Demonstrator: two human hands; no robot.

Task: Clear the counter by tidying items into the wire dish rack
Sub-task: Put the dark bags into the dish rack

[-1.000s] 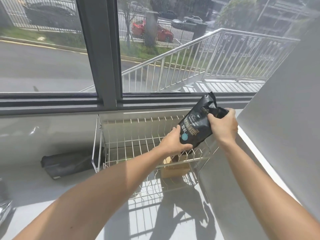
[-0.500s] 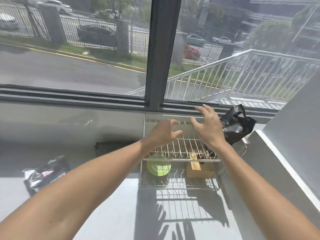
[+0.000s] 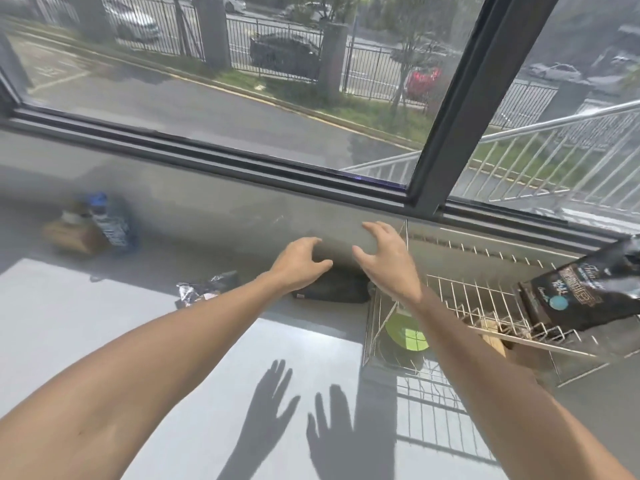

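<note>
Wire dish rack is seen at tabletop right w/ black bag leaned in it. Black pouch lies just left of rack, long axis left-right. Both grips, left hand & right hand, are held spread & empty directly above it; left judged marginally nearer.

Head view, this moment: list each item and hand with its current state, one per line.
left hand: open, empty, above the black pouch
right hand: open, empty
black pouch: lying flat on the counter beside the rack
wire dish rack: upright on the counter
black coffee bag: leaning in the rack's upper tier
green plate: on the rack's lower tier
crumpled wrapper: on the counter
blue-capped bottle: upright beside a box
</note>
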